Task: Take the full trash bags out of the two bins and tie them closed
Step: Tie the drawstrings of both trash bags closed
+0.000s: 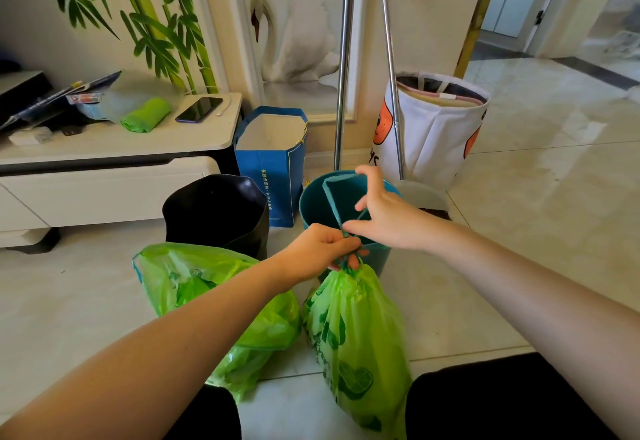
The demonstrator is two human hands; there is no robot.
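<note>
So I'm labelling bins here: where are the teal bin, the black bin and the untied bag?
teal bin (313,204), head view, left inner wall.
black bin (214,211), head view, inside.
untied bag (180,277), head view, upper side.

A: Low white cabinet, left: which items rest on top?
B: A dark phone beside a green bag roll

A: Against the wall?
B: Blue paper bag; white fabric basket behind two metal poles

glossy tiled floor, thin plastic bag
</note>
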